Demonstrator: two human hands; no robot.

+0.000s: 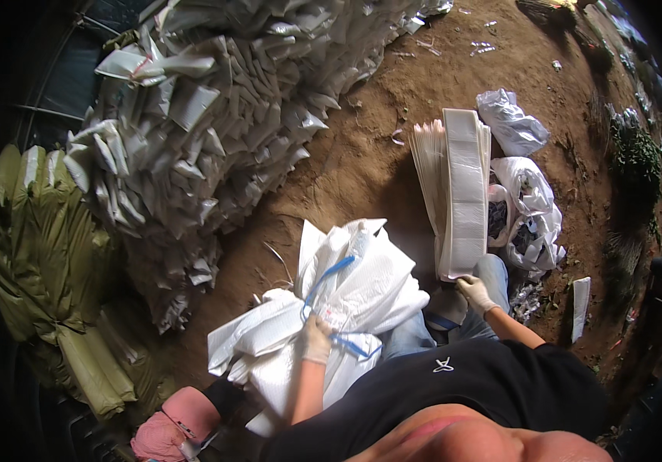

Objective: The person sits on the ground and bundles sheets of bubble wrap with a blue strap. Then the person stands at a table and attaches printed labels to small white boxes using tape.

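My left hand (317,338), in a pale glove, grips the middle of a bundle of white woven plastic sacks (371,271), where a blue strap (331,271) is looped round it. The bundle fans out above and below the hand, beside my knee. On the right, my right hand (475,293), also gloved, has its fingers closed at the lower edge of a tall stack of folded white sacks (465,190). That stack stands by my other knee, its left side spread into many thin layers. How firmly the fingers hold the edge is hard to see.
A large heap of whitish folded sacks (238,115) fills the upper left. Olive-green wrapped bundles (48,231) lie at far left. White plastic bags (524,185) sit right of the stack on bare soil (354,167). A person in a pink hat (189,413) is at lower left.
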